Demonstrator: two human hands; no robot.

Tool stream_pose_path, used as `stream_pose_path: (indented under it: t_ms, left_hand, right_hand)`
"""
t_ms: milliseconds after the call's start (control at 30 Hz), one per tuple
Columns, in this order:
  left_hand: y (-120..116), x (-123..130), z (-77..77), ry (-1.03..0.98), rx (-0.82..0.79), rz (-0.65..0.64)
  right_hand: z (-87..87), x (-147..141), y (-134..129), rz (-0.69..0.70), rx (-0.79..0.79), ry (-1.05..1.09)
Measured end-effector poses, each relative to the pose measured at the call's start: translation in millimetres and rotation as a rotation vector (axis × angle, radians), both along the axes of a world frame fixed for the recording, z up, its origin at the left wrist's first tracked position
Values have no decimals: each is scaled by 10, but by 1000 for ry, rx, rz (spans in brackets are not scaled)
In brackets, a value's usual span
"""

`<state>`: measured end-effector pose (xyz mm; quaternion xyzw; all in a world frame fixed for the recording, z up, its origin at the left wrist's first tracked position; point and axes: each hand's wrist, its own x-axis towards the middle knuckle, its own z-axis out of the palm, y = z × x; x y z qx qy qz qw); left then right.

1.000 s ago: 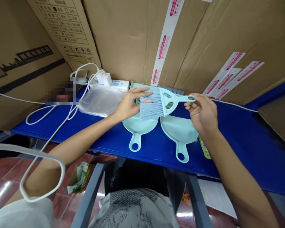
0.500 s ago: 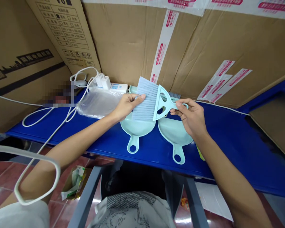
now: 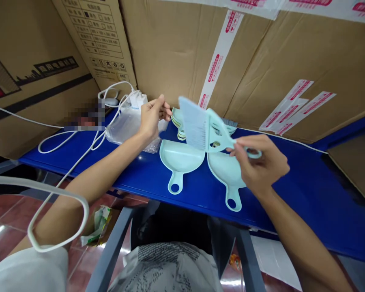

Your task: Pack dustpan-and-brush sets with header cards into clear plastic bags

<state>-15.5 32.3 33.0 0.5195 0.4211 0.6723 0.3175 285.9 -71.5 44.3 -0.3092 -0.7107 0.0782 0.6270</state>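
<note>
My right hand (image 3: 263,164) grips the handle of a pale mint hand brush (image 3: 194,125) and holds it above the table, with its light blue-grey bristles pointing left. The brush is slightly blurred. My left hand (image 3: 151,117) is off the bristles, its fingers loosely bent and apart, close to a stack of mint dustpans (image 3: 181,134) at the back. Whether it touches the stack I cannot tell. Below the brush, two mint dustpans lie side by side: a left dustpan (image 3: 182,159) and a right dustpan (image 3: 224,167), handles towards me. Another brush (image 3: 230,126) lies partly hidden behind.
Clear plastic bags (image 3: 126,127) lie at the left of the blue table (image 3: 304,182), near a white charger plug (image 3: 138,99) and looping white cables (image 3: 61,184). Large cardboard boxes (image 3: 170,52) wall the back and left. A grey chair frame (image 3: 109,247) stands below.
My left hand has let go of the bristles and drawn back to the left. My right hand has carried the brush slightly right and tilted it. The view has shifted a little.
</note>
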Motion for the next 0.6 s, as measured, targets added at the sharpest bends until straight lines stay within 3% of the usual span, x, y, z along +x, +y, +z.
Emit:
stream_pose_path:
  t_ms: [133,300,400,600]
  left_hand:
    - [104,-99,-23,-80,35,13]
    - [84,-42,-12,-147,25,21]
    - [30,16,12,-145,42,3]
    - [-26,66,27,-62,86,-40]
  right_hand:
    - [73,-119,-280,171,201,-513]
    - [44,-525,-318,97,808,-895]
    - [-59,-693,-254,58,819,-1007]
    - [-285,-799,-210,86,600,-1137]
